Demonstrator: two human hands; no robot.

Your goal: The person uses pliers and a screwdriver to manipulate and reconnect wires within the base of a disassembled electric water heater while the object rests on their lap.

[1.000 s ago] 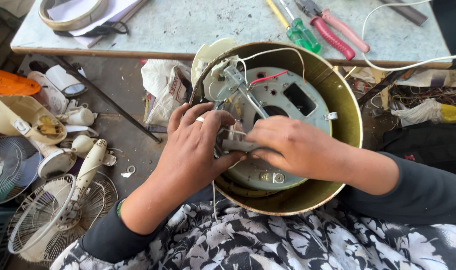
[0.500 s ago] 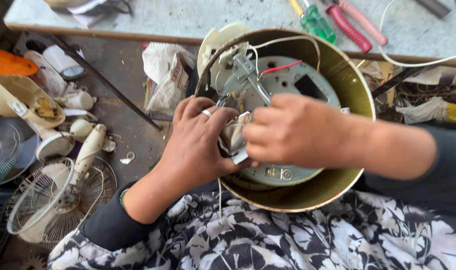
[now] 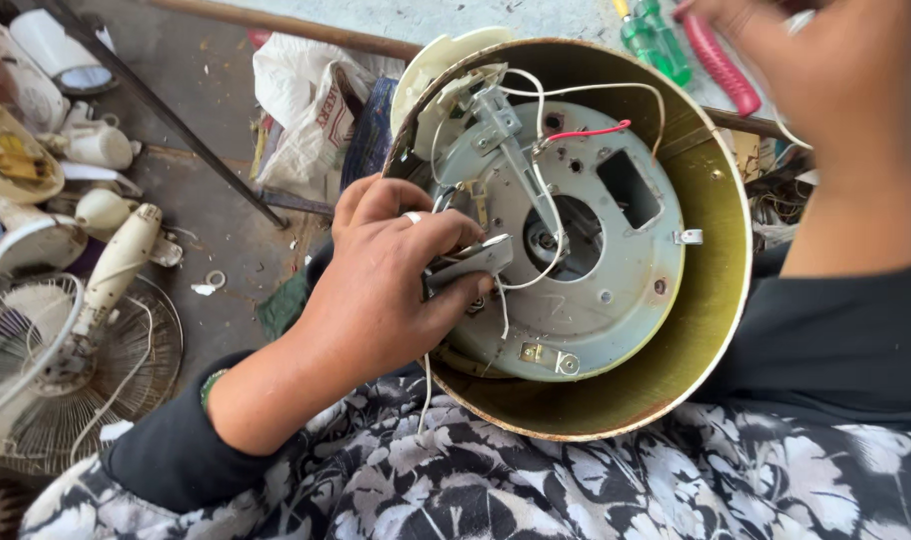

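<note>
Inside the round brass-coloured metal housing (image 3: 711,300) on the lap, a small grey metal bracket (image 3: 473,262) is pinched closed-fingered by the left hand (image 3: 381,290), while the right hand (image 3: 836,80), blurred, is raised toward the desk (image 3: 536,20), its grip indiscernible.

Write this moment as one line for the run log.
left hand: grips metal part inside round pot shell | right hand: raised near red-handled pliers, blurred | shell: on lap
</note>
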